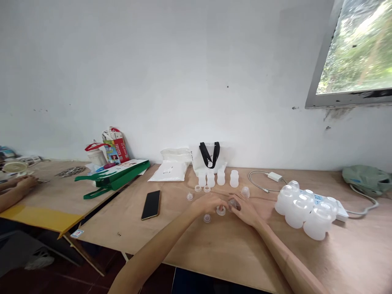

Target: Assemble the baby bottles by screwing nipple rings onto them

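Fig. Both hands meet above the worktop [214,249]. The right hand [247,211] seemingly pinches a small clear piece [233,203]. The left hand [207,203] curls over a translucent cap [221,210] between them, its grip unreadable. Judged step: mating two parts, which calls for fine fingertip alignment. Small bottles [216,178] stand beyond the hands, a phone [151,204] well left. Bare worktop reaches its edge beneath the forearms.

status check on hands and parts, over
Over table, left hand and right hand meet, fingertips at small clear part, grip unclear. Between them, white cap. Off to the sides: phone, bottles.
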